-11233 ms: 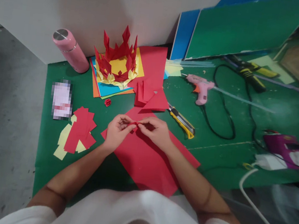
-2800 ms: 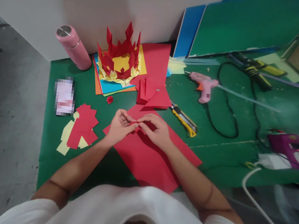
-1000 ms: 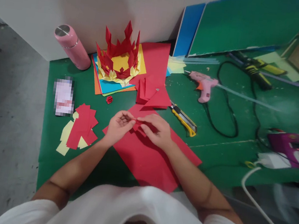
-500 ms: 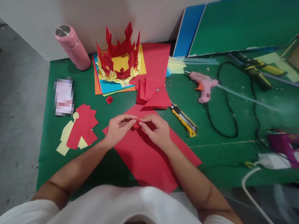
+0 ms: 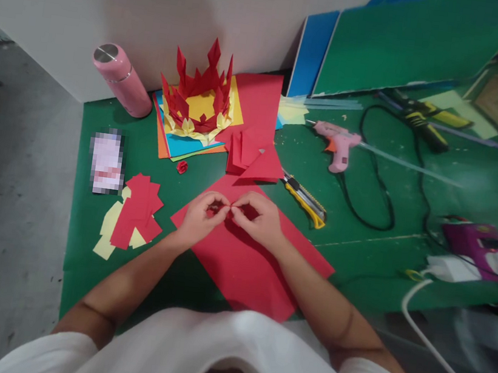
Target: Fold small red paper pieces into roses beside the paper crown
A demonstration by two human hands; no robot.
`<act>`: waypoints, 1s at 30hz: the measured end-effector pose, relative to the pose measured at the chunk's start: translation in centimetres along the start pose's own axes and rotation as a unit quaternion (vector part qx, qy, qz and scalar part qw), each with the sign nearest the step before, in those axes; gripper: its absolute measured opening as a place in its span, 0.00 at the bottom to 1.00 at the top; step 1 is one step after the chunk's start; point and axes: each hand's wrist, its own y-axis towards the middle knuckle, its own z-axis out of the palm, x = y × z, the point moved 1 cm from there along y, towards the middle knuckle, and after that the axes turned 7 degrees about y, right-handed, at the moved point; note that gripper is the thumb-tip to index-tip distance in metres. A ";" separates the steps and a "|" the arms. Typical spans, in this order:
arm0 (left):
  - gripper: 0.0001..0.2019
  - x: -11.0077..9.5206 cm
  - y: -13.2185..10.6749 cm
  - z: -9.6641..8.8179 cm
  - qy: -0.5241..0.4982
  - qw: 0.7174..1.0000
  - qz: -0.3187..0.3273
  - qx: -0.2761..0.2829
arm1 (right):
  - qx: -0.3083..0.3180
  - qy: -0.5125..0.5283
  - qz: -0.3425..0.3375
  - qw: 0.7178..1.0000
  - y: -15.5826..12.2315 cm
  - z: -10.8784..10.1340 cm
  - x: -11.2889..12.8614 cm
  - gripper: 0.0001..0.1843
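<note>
My left hand (image 5: 198, 216) and my right hand (image 5: 259, 218) meet fingertip to fingertip over a large red paper sheet (image 5: 247, 266) on the green table (image 5: 359, 256). Both pinch a small folded piece of red paper (image 5: 222, 210) between thumbs and fingers; most of it is hidden by the curled fingers. A tiny red paper rose (image 5: 182, 166) lies just beyond my left hand. Behind it stands a red and yellow paper crown (image 5: 198, 100) on a stack of coloured sheets.
Cut red and yellow paper pieces (image 5: 132, 217) lie at left by a blurred card (image 5: 106, 161). A pink bottle (image 5: 120, 79) stands at the back left. A yellow utility knife (image 5: 304, 201), pink glue gun (image 5: 337, 146) with black cord, and purple device (image 5: 482, 248) lie right.
My fingers have curled in tighter around the small red piece, and both hands have dropped slightly toward the red sheet. Nothing else on the table has moved.
</note>
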 end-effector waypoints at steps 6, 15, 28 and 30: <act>0.16 0.0 0.0 0.1 -0.191 0.975 -0.100 0.052 | 0.054 0.216 0.116 0.968 0.2 -0.5 -0.4 0.19; 0.13 -0.1 0.2 0.1 -0.184 0.982 -0.023 -0.024 | 0.030 0.215 0.087 0.972 0.5 -0.3 -0.7 0.14; 0.10 0.0 0.3 -0.2 -0.130 0.991 0.023 0.026 | 0.030 0.149 0.023 0.988 0.6 -0.6 -0.2 0.13; 0.08 0.0 0.3 -0.4 -0.117 0.992 0.034 0.030 | 0.030 0.142 0.017 0.989 0.6 -0.6 -0.2 0.12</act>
